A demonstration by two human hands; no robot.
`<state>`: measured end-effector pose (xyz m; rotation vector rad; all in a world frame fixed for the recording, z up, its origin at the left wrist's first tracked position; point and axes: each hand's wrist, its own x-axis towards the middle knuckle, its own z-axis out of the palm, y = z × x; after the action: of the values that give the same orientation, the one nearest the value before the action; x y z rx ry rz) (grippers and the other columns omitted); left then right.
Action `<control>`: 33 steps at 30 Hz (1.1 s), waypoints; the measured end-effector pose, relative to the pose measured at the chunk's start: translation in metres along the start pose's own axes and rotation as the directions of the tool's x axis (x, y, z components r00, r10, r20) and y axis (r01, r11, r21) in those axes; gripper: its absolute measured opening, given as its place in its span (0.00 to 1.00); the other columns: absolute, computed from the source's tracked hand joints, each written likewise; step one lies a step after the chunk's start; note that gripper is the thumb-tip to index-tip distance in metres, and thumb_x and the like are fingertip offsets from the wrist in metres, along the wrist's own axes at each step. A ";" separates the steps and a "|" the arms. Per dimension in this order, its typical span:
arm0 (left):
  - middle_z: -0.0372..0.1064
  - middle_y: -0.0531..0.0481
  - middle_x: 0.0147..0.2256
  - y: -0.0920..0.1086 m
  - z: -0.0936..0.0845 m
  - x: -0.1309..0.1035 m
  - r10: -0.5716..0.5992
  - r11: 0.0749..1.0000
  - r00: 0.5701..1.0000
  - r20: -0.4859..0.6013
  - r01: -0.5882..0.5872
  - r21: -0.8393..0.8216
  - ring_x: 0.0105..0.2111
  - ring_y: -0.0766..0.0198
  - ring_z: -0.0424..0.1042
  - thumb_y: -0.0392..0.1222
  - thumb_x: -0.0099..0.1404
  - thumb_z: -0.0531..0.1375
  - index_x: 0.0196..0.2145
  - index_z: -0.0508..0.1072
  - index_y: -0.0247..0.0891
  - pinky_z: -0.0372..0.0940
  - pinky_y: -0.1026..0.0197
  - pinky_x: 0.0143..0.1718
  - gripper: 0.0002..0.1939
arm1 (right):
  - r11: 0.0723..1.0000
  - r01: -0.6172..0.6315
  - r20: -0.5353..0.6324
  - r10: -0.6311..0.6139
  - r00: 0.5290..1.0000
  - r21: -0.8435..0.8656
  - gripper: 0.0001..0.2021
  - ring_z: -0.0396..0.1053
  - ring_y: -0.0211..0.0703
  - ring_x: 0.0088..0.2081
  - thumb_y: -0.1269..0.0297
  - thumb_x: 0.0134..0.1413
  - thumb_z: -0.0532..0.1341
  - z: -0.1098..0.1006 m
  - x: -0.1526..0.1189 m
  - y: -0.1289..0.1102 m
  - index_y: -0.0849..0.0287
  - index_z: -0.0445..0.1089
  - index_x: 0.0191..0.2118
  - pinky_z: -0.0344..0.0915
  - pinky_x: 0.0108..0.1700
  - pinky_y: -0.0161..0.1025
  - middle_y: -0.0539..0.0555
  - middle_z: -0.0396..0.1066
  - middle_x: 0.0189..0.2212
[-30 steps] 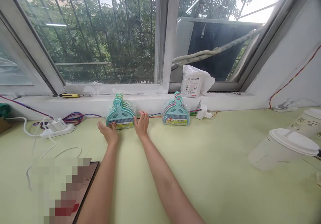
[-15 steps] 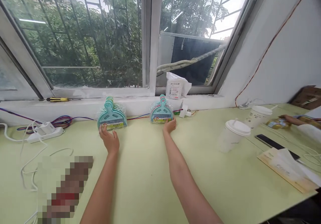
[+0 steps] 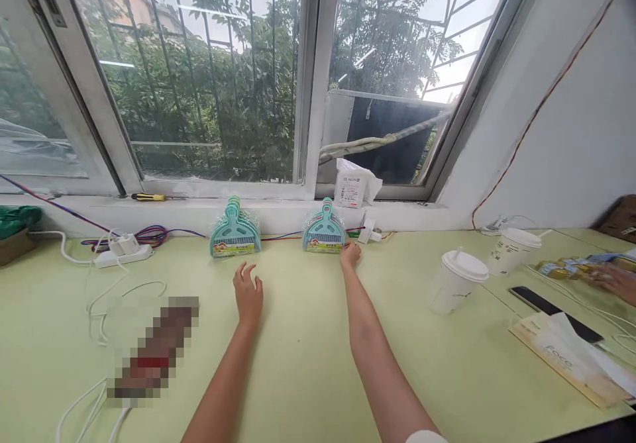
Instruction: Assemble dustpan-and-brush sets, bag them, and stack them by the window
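Note:
Two stacks of teal dustpan-and-brush sets in clear plastic wrap stand upright against the wall below the window. The left stack (image 3: 235, 230) has yellow-green labels along its bottom. My left hand (image 3: 248, 294) hovers just in front of it, apart from it, fingers spread and slightly bent, holding nothing. At the lower right corner of the right stack (image 3: 324, 228) is my right hand (image 3: 350, 255), its fingers curled round the edge. Some of those fingertips are hidden.
On the left lie a white power strip (image 3: 123, 255), cables and a blurred-out item (image 3: 158, 350). To the right stand two lidded white cups (image 3: 460, 281), a black phone (image 3: 554, 312) and a tissue pack (image 3: 561, 357). Another person's hand (image 3: 613, 281) holds something golden.
My left hand has come off the left stack and drawn back toward me. My right hand stays at the right stack's corner. The whole view has shifted slightly.

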<state>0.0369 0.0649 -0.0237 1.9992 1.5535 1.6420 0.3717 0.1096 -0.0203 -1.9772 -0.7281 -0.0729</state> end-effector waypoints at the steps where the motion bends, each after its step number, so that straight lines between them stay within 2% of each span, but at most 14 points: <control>1: 0.57 0.40 0.54 -0.002 0.001 0.001 -0.027 1.000 1.000 -0.008 0.026 -0.013 0.58 0.48 0.56 0.35 0.62 0.51 0.47 0.67 0.40 0.56 0.43 0.57 0.16 | 1.000 0.030 0.001 -0.030 1.000 0.000 0.05 0.64 0.54 0.45 0.71 0.50 0.56 -0.002 0.000 -0.002 0.61 0.67 0.34 0.58 0.39 0.42 0.64 0.68 0.39; 6: 0.59 0.41 0.53 -0.010 0.005 0.008 -0.134 0.982 0.991 0.007 0.133 -0.136 0.57 0.50 0.58 0.36 0.61 0.52 0.43 0.69 0.41 0.56 0.44 0.57 0.13 | 0.975 0.220 0.035 -0.221 0.975 0.035 0.12 0.66 0.47 0.38 0.75 0.54 0.49 -0.023 -0.003 -0.020 0.60 0.64 0.43 0.58 0.38 0.39 0.58 0.68 0.37; 10: 0.63 0.41 0.52 -0.007 0.010 0.012 -0.230 0.841 0.945 0.232 0.313 -0.441 0.51 0.55 0.66 0.44 0.60 0.56 0.48 0.65 0.40 0.63 0.49 0.52 0.18 | 0.916 0.355 0.072 -0.373 0.925 0.187 0.11 0.65 0.44 0.31 0.72 0.56 0.46 -0.049 -0.020 -0.034 0.58 0.62 0.41 0.58 0.35 0.38 0.54 0.67 0.31; 12: 0.67 0.41 0.50 0.004 0.011 0.008 -0.236 0.726 0.876 0.419 0.446 -0.524 0.49 0.56 0.69 0.48 0.58 0.59 0.50 0.64 0.39 0.64 0.49 0.52 0.23 | 0.907 0.309 0.115 -0.353 0.929 0.287 0.07 0.65 0.42 0.28 0.69 0.55 0.49 -0.059 -0.041 -0.032 0.57 0.61 0.38 0.58 0.34 0.37 0.51 0.67 0.28; 15: 0.71 0.41 0.46 0.027 0.007 -0.004 -0.171 0.583 0.696 0.697 0.642 -0.498 0.46 0.55 0.72 0.54 0.56 0.61 0.47 0.68 0.38 0.65 0.49 0.50 0.25 | 0.901 0.113 0.323 -0.263 0.909 0.418 0.04 0.65 0.43 0.25 0.65 0.52 0.53 -0.070 -0.085 -0.018 0.55 0.60 0.36 0.59 0.30 0.36 0.48 0.66 0.22; 17: 0.72 0.41 0.43 0.041 0.002 -0.015 -0.166 0.483 0.587 0.792 0.749 -0.454 0.43 0.53 0.74 0.55 0.54 0.62 0.46 0.69 0.38 0.68 0.49 0.46 0.25 | 0.886 0.013 0.442 -0.244 0.863 0.463 0.05 0.68 0.44 0.26 0.62 0.53 0.54 -0.077 -0.116 -0.007 0.55 0.60 0.37 0.62 0.30 0.37 0.48 0.69 0.23; 18: 0.73 0.41 0.41 0.045 0.000 -0.020 -0.190 0.431 0.553 0.812 0.789 -0.437 0.41 0.53 0.74 0.54 0.54 0.63 0.46 0.69 0.39 0.69 0.49 0.45 0.25 | 0.881 0.019 0.443 -0.256 0.859 0.472 0.07 0.69 0.45 0.29 0.61 0.54 0.53 -0.081 -0.129 -0.003 0.55 0.61 0.38 0.63 0.31 0.38 0.51 0.71 0.26; 21: 0.74 0.42 0.38 0.047 -0.005 -0.029 -0.279 0.318 0.505 0.817 0.851 -0.418 0.37 0.52 0.76 0.47 0.52 0.65 0.44 0.69 0.39 0.71 0.49 0.42 0.22 | 0.876 0.257 0.258 -0.380 0.888 0.407 0.12 0.69 0.48 0.45 0.60 0.57 0.53 -0.093 -0.152 0.002 0.56 0.62 0.45 0.65 0.44 0.45 0.58 0.71 0.43; 23: 0.73 0.42 0.38 0.041 -0.008 -0.029 -0.336 0.288 0.511 0.791 0.856 -0.430 0.36 0.52 0.76 0.45 0.54 0.63 0.43 0.69 0.38 0.71 0.49 0.41 0.19 | 0.855 0.422 0.151 -0.480 0.864 0.300 0.13 0.64 0.48 0.53 0.62 0.60 0.50 -0.096 -0.151 0.001 0.56 0.63 0.49 0.61 0.51 0.48 0.59 0.68 0.50; 24: 0.73 0.41 0.38 0.037 -0.009 -0.026 -0.369 0.277 0.521 0.769 0.852 -0.444 0.37 0.53 0.76 0.44 0.56 0.62 0.43 0.70 0.38 0.72 0.50 0.41 0.17 | 0.844 0.474 0.151 -0.517 0.842 0.250 0.14 0.62 0.47 0.55 0.65 0.62 0.47 -0.094 -0.147 0.000 0.56 0.63 0.50 0.60 0.53 0.48 0.59 0.67 0.51; 26: 0.73 0.41 0.39 0.029 -0.015 -0.019 -0.449 0.229 0.536 0.715 0.843 -0.487 0.37 0.53 0.76 0.42 0.58 0.60 0.44 0.70 0.37 0.72 0.52 0.40 0.16 | 0.821 0.550 0.264 -0.571 0.777 0.154 0.17 0.59 0.45 0.58 0.70 0.62 0.45 -0.084 -0.132 0.000 0.57 0.64 0.51 0.58 0.56 0.48 0.58 0.66 0.54; 29: 0.74 0.42 0.38 0.020 -0.025 -0.008 -0.570 0.089 0.507 0.647 0.821 -0.564 0.34 0.57 0.77 0.38 0.60 0.59 0.46 0.70 0.36 0.73 0.56 0.37 0.15 | 0.749 0.662 0.548 -0.554 0.626 0.001 0.18 0.50 0.47 0.64 0.71 0.61 0.49 -0.057 -0.107 0.000 0.57 0.64 0.55 0.52 0.60 0.50 0.57 0.59 0.61; 30: 0.75 0.43 0.36 0.019 -0.028 -0.005 -0.600 0.048 0.498 0.627 0.804 -0.593 0.32 0.59 0.77 0.36 0.60 0.59 0.46 0.69 0.36 0.73 0.58 0.35 0.15 | 0.729 0.683 0.607 -0.523 0.599 -0.044 0.18 0.47 0.48 0.65 0.70 0.61 0.50 -0.047 -0.099 -0.002 0.56 0.63 0.56 0.50 0.61 0.52 0.56 0.55 0.63; 33: 0.75 0.46 0.33 0.017 -0.032 0.001 -0.655 -0.017 0.483 0.581 0.759 -0.651 0.28 0.63 0.76 0.34 0.62 0.58 0.47 0.69 0.37 0.73 0.62 0.32 0.14 | 0.699 0.699 0.622 -0.483 0.616 -0.149 0.17 0.47 0.49 0.65 0.69 0.62 0.50 -0.022 -0.077 -0.012 0.53 0.64 0.54 0.49 0.60 0.53 0.53 0.51 0.65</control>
<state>0.0224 0.0426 0.0005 0.4481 0.9380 1.2868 0.3077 0.0601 -0.0267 -2.0274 -1.8936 -0.0613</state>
